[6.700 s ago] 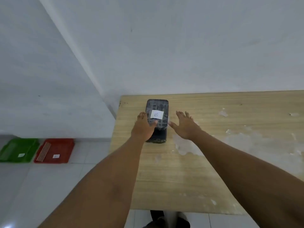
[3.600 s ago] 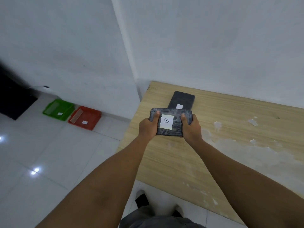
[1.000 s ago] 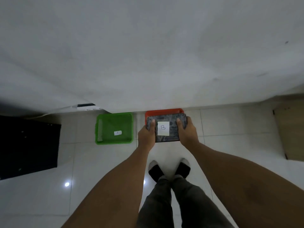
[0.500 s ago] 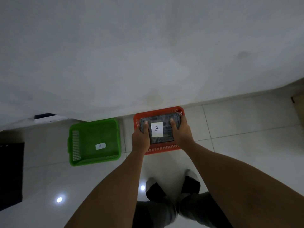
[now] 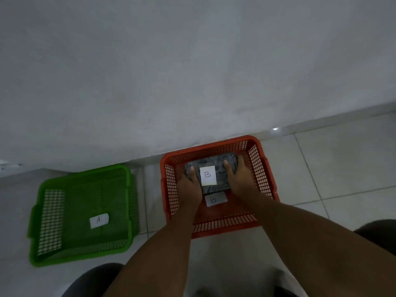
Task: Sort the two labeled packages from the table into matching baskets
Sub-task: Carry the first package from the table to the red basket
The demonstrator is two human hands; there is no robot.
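Note:
A dark grey package (image 5: 216, 166) with a white paper label marked B sits low inside the red basket (image 5: 260, 168) on the floor. My left hand (image 5: 188, 186) grips its left end and my right hand (image 5: 239, 179) grips its right end. A second white tag marked B (image 5: 216, 199) lies on the red basket's floor just in front of the package. The green basket (image 5: 49, 221) stands to the left, holding only a white tag marked A (image 5: 99, 220). The other package and the table are out of view.
Both baskets stand against a white wall (image 5: 192, 71) on pale floor tiles (image 5: 332, 168). My knees show dark at the bottom left (image 5: 94, 279) and the right edge (image 5: 377, 234).
I have crouched closer to the baskets. Both hands have lowered the B package from above the red basket's rim down into it.

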